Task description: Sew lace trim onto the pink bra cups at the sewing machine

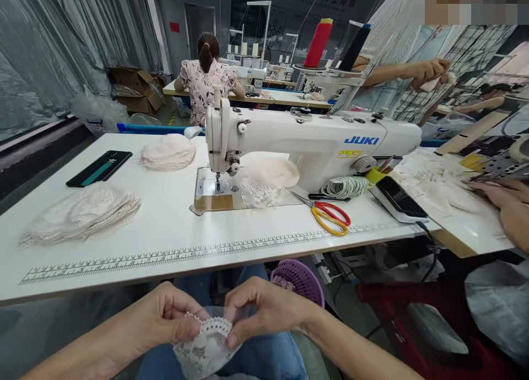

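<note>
Over my lap, below the table's front edge, a piece of white lace fabric with a scalloped, holed border is stretched between my hands. My left hand pinches its border on the left side, thumb on top. On the right, my right hand grips the same border between thumb and fingers. The lower part of the lace hangs down and partly leaves the view. Ahead stands a white sewing machine, its needle area over the metal plate. More lace and a cream cup-shaped piece lie beside the needle.
Stacked lace pieces, another stack and a dark phone occupy the table's left. Scissors, a coiled cord and a black device lie right. A purple basket stands below. Co-workers' hands appear at right.
</note>
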Tool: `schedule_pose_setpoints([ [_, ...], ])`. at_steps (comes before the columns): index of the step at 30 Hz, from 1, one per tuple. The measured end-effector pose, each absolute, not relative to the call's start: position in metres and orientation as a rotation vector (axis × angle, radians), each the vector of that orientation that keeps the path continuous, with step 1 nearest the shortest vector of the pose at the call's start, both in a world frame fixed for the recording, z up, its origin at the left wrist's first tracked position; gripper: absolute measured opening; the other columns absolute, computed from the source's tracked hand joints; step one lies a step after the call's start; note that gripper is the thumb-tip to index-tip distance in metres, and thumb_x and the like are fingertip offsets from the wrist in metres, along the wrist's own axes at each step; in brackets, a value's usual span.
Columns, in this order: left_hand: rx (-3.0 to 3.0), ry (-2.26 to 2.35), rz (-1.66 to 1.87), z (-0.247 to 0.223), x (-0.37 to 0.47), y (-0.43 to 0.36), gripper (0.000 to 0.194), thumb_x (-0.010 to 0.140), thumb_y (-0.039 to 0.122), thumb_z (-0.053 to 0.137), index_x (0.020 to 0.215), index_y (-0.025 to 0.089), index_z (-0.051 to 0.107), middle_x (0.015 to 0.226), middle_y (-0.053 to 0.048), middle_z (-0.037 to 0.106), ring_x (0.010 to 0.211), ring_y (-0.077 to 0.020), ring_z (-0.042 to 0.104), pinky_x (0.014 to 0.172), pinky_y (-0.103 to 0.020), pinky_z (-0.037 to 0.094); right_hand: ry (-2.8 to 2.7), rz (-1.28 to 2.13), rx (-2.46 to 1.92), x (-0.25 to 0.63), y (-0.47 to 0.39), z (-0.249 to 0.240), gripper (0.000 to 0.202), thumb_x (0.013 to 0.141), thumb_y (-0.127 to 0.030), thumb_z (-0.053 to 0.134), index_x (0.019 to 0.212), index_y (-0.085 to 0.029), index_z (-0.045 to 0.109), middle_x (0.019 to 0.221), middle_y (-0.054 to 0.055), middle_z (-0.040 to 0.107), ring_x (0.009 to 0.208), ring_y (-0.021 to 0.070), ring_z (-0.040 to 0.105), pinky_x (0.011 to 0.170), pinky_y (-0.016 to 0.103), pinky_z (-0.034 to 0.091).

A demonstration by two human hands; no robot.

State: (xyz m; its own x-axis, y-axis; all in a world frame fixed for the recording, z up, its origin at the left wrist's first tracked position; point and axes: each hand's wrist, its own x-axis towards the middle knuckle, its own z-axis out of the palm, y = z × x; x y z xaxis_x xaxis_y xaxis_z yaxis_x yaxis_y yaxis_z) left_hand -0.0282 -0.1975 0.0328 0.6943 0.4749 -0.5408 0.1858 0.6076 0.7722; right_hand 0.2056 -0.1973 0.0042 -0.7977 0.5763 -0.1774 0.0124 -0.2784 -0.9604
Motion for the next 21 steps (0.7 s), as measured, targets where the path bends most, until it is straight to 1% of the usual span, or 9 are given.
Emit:
schedule_pose_setpoints([
  [3, 0.942, 0.820, 0.177, 0.034, -0.029, -0.199, 0.044, 0.069, 0.047, 0.077, 0.098, 0.014, 0.075, 0.086, -0.011, 0.076, 0.080, -0.0256, 0.069, 0.075, -0.030, 0.050, -1.592, 2.143, -0.749, 0.204, -0.199, -0.002, 0.042, 0.057, -0.047, 0.081, 0.075, -0.011, 0.071, 0.072, 0.001, 0.062, 0.066, 0.0104, 0.057, 0.064, 0.020, 0.048],
  [7, 0.987, 0.883, 0.163, 0.029, -0.029, -0.201, 0.046, 0.067, 0.048, 0.078, 0.098, 0.014, 0.075, 0.085, -0.010, 0.076, 0.080, -0.0249, 0.069, 0.078, -0.031, 0.050, -1.612, 2.191, -0.755, 0.204, -0.198, -0.004, 0.040, 0.060, -0.045, 0.080, 0.078, -0.011, 0.070, 0.071, 0.000, 0.062, 0.064, 0.0091, 0.056, 0.064, 0.020, 0.047],
  [11, 1.003, 0.908, 0.145, 0.024, -0.030, -0.200, 0.046, 0.065, 0.052, 0.077, 0.092, 0.013, 0.075, 0.079, -0.008, 0.076, 0.072, -0.0214, 0.066, 0.074, -0.029, 0.049, -1.555, 2.212, -0.814, 0.201, -0.200, -0.005, 0.045, 0.058, -0.050, 0.080, 0.077, -0.010, 0.069, 0.070, 0.000, 0.061, 0.061, 0.0080, 0.054, 0.061, 0.019, 0.046],
  [14, 1.019, 0.882, 0.108, 0.029, -0.028, -0.196, 0.043, 0.064, 0.049, 0.078, 0.090, 0.015, 0.076, 0.079, -0.006, 0.074, 0.073, -0.0193, 0.062, 0.073, -0.028, 0.046, -1.538, 2.222, -0.819, 0.199, -0.199, -0.007, 0.047, 0.058, -0.052, 0.079, 0.075, -0.010, 0.069, 0.071, 0.000, 0.061, 0.062, 0.0080, 0.054, 0.062, 0.019, 0.045],
  [16, 1.106, 0.855, 0.057, 0.036, -0.025, -0.191, 0.037, 0.065, 0.045, 0.078, 0.088, 0.016, 0.076, 0.080, -0.005, 0.073, 0.074, -0.0178, 0.059, 0.071, -0.026, 0.044, -1.564, 2.232, -0.810, 0.198, -0.197, -0.007, 0.045, 0.060, -0.051, 0.078, 0.076, -0.010, 0.068, 0.071, 0.000, 0.061, 0.060, 0.0072, 0.053, 0.061, 0.018, 0.044],
  [19, 1.292, 0.861, 0.003, 0.046, -0.016, -0.182, 0.024, 0.064, 0.035, 0.078, 0.079, 0.017, 0.075, 0.070, 0.000, 0.065, 0.069, -0.0142, 0.051, 0.063, -0.022, 0.038, -1.624, 2.239, -0.777, 0.194, -0.192, -0.002, 0.046, 0.059, -0.051, 0.078, 0.076, -0.010, 0.068, 0.070, -0.001, 0.060, 0.059, 0.0063, 0.052, 0.059, 0.017, 0.044],
  [21, 1.363, 0.902, -0.019, 0.051, -0.010, -0.177, 0.019, 0.061, 0.030, 0.078, 0.071, 0.016, 0.071, 0.060, 0.004, 0.055, 0.062, -0.0113, 0.044, 0.055, -0.020, 0.032, -1.647, 2.232, -0.782, 0.192, -0.188, 0.004, 0.046, 0.057, -0.051, 0.080, 0.074, -0.010, 0.067, 0.069, -0.002, 0.059, 0.059, 0.0064, 0.051, 0.058, 0.016, 0.043],
])
